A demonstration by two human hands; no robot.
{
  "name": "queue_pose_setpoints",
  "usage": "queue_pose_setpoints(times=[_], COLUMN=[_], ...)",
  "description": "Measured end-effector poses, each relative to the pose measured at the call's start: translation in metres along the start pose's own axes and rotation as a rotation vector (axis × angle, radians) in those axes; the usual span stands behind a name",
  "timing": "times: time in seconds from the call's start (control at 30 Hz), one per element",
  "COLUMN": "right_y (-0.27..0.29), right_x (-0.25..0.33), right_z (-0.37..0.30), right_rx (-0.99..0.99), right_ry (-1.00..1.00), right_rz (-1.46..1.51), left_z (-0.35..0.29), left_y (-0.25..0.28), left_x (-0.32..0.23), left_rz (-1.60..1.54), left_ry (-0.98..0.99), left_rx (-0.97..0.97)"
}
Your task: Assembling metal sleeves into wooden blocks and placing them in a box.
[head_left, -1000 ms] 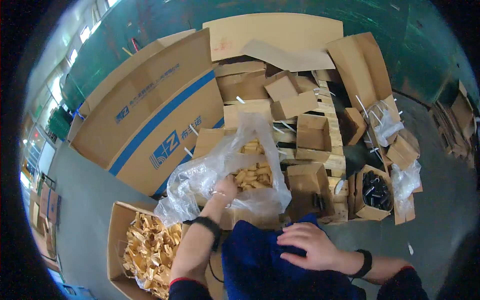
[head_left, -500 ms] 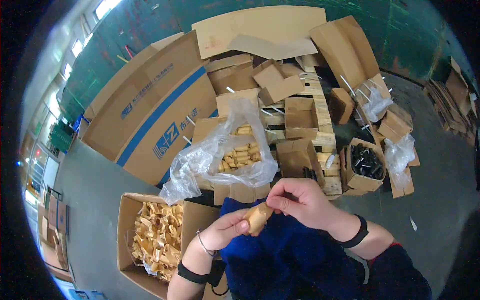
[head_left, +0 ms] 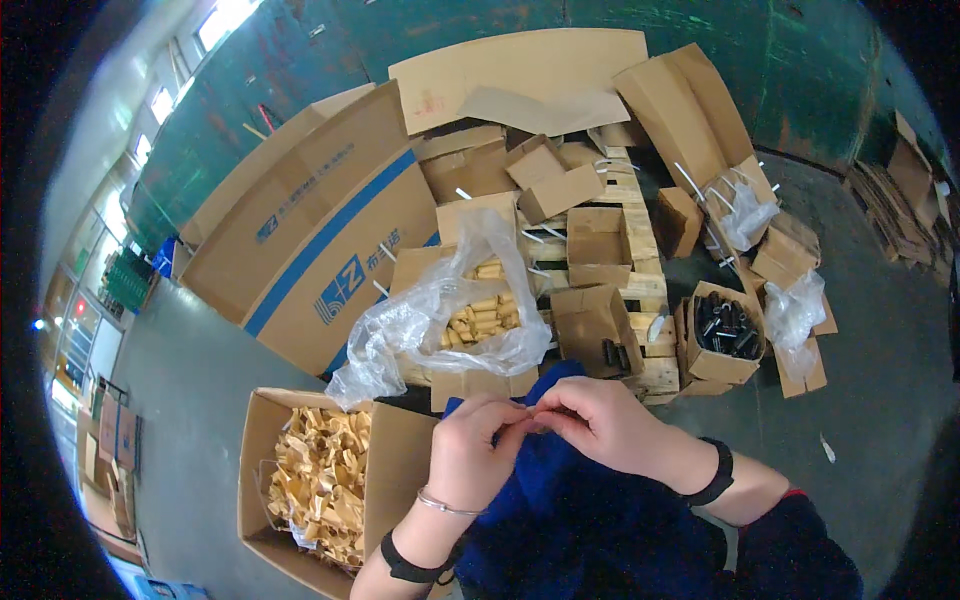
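My left hand (head_left: 478, 445) and my right hand (head_left: 605, 425) meet above my dark blue clothing, thumbs and fingertips pinched together. Whatever lies between the fingertips is hidden or too small to make out. Just beyond them is a box lined with a clear plastic bag (head_left: 375, 330), holding several tan paper-wrapped rolls (head_left: 482, 318). At the left, next to my left forearm, a big open carton (head_left: 400, 470) holds crumpled tan paper (head_left: 320, 480). Ahead of my right hand, an open box (head_left: 590, 315) has a few black cylinders (head_left: 614, 354) inside.
A box of black cylindrical parts (head_left: 728, 325) stands at the right. Farther back are a wooden pallet (head_left: 648, 290) with open cartons (head_left: 598, 245), a large printed carton (head_left: 340, 230), a loose plastic bag (head_left: 795, 310) and flattened cardboard (head_left: 895, 215). A green wall (head_left: 760, 60) closes the back.
The tan paper-wrapped roll that showed in my left hand is out of sight. My left hand has turned and risen, bringing its fingertips against those of my right hand.
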State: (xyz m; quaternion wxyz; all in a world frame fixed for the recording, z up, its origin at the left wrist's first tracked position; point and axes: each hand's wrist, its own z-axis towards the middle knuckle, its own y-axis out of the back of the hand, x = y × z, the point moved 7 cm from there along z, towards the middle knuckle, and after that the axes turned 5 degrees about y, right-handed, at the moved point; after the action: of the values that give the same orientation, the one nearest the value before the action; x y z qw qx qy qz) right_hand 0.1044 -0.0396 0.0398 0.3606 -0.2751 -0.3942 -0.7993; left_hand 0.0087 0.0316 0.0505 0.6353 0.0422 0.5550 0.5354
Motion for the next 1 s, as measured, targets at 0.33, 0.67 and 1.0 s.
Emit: queue_pose_setpoints(times=[0.33,0.67,1.0], right_y=[-0.003,0.009,0.002], right_x=[-0.033,-0.099,-0.006], right_z=[-0.015,-0.029,-0.008], right_rx=[-0.218,-0.011,0.182], right_ry=[-0.495,-0.614,-0.035], right_rz=[0.679,0.664,0.032], left_z=[-0.017,-0.012,-0.001], left_y=[0.014,0.038,-0.019], left_x=[-0.039,0.001,0.025], left_rz=[0.103,-0.505,-0.945], left_ry=[-0.424,-0.123,0.321], left_rx=[-0.281,-0.253,0.087])
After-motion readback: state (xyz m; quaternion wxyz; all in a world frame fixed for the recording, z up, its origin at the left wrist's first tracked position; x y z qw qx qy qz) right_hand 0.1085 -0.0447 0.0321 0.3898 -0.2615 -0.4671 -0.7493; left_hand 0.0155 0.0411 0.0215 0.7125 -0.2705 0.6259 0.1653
